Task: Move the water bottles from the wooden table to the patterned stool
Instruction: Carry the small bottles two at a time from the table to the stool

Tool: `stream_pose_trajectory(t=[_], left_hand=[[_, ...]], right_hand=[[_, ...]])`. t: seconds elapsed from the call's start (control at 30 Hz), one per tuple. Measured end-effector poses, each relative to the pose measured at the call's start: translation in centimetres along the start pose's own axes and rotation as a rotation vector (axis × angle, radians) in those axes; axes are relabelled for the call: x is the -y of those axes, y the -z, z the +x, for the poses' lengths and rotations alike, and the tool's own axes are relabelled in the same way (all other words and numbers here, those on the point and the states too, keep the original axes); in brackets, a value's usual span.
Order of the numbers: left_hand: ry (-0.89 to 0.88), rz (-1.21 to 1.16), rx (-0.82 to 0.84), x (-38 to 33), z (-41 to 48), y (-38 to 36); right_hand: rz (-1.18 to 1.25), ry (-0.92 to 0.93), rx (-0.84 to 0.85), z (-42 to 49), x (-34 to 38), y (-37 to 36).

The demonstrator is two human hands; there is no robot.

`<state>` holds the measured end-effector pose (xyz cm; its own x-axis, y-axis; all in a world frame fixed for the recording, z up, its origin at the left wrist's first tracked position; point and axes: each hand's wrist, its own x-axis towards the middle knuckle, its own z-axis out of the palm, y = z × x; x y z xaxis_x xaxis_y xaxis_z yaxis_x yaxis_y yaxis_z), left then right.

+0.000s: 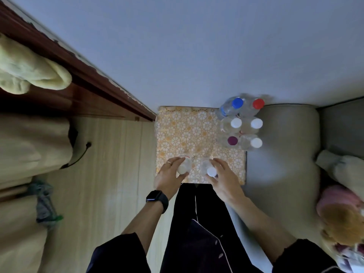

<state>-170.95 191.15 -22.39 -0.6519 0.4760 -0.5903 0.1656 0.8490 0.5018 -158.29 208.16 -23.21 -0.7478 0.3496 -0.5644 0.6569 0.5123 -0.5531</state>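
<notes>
Just inside the stool's (197, 131) near edge, both hands reach down from dark sleeves, forearms angled inward toward each other. The left hand (170, 174), with a watch (157, 198) on its wrist and a ring (169, 162) on one finger, curls its fingers round the top of the left bottle (183, 168). The right hand (222, 178) grips the right bottle (211, 171) the same way, thumb and fingers wrapped below its white cap. The two bottles stand upright, side by side and a little apart, near the middle of that edge. Whether their bases rest on the patterned top cannot be told from above. Six more bottles (240, 123) cluster in two rows at the stool's far right corner, touching one another. Their caps are blue, red, purple and three white. The stool stands on a pale wooden floor (110, 174).
</notes>
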Motion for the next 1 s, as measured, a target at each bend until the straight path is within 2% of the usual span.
stream_pose_trajectory(t=[0.17,0.27,0.43,0.57,0.77,1.0], left_hand=[[-0.137,0.151,-0.054,0.2,-0.2,1.0],[-0.175,0.253,0.026,0.0,0.6,1.9],[-0.232,0.371,0.14,-1.2,2.6,2.6],[-0.204,0.293,0.135,-3.3,5.3,4.9],[-0.343,0.256,0.024,-7.4,11.0,7.7],[-0.305,0.117,-0.121,-9.2,18.0,8.7]], right_hand=[[-0.221,0.026,-0.07,-1.0,0.5,1.0],[-0.318,-0.02,-0.011,-1.0,1.2,1.4],[-0.282,-0.046,0.042,0.5,2.5,2.2],[-0.243,-0.059,-0.06,2.6,4.0,4.8],[-0.329,0.003,-0.19,7.8,7.0,8.6],[-0.375,-0.017,-0.311,15.5,6.9,11.0]])
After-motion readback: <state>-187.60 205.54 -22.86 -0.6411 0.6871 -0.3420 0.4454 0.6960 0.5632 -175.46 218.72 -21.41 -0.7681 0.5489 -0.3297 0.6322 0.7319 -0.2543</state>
